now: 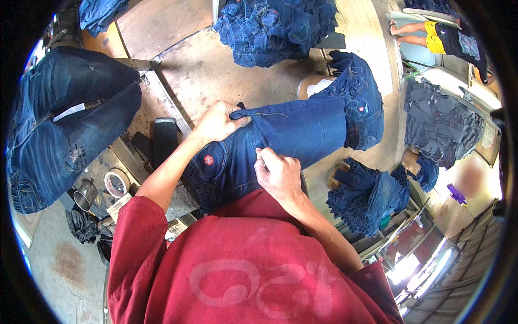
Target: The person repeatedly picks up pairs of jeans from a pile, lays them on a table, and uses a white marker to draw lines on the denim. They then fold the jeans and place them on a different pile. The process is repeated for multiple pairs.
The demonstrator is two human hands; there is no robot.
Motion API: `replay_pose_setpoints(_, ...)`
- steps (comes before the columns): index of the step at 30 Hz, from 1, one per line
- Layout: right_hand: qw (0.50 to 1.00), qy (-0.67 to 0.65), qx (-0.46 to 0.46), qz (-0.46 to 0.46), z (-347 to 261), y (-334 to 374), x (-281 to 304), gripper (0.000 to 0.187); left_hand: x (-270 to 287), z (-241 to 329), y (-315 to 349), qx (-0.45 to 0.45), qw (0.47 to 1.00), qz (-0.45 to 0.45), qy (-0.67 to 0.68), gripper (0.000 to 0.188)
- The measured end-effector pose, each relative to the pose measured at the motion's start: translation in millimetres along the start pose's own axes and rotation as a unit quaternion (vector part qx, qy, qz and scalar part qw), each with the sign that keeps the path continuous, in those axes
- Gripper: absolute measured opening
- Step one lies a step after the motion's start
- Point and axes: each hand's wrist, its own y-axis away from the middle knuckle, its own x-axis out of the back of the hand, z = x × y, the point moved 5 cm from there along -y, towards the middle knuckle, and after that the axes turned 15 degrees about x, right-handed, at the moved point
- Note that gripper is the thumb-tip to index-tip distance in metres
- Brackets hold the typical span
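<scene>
Fingers (237,116) on dark jeans (291,135) above stained concrete floor (216,70).

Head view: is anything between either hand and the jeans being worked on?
Nothing visible. The left hand grips a fold at the upper edge of the dark blue jeans, and the right hand pinches the fabric directly; both are in contact.

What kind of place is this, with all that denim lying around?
Most likely a garment workshop that finishes jeans. Both hands, left hand and right hand, work on a pair of dark blue jeans, with stacks of folded jeans and another pile on the floor.
</scene>
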Motion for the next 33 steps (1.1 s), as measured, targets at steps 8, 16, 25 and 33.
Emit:
replay_pose_setpoints(8,0.999,-0.039,0.008,0.024,1.9,-1.8,1.9,0.009,-3.7,-8.6,-6.8,0.011,1.0,-0.011,0.012,0.022)
replay_pose_setpoints(16,1.0,-0.018,0.007,0.015,0.0,-4.9,1.9,0.003,-3.5,-3.3,-3.7,-0.021,0.999,0.004,0.044,0.023)
replay_pose_setpoints(25,0.936,-0.29,-0.186,0.079,40.5,43.3,40.7,0.026,33.5,17.8,125.3,-0.033,0.912,0.401,-0.077,0.066)
replay_pose_setpoints(33,0.94,-0.299,-0.134,0.095,81.8,53.4,55.4,0.024,-75.6,-57.5,235.3,0.253,0.847,0.453,0.113,0.092)
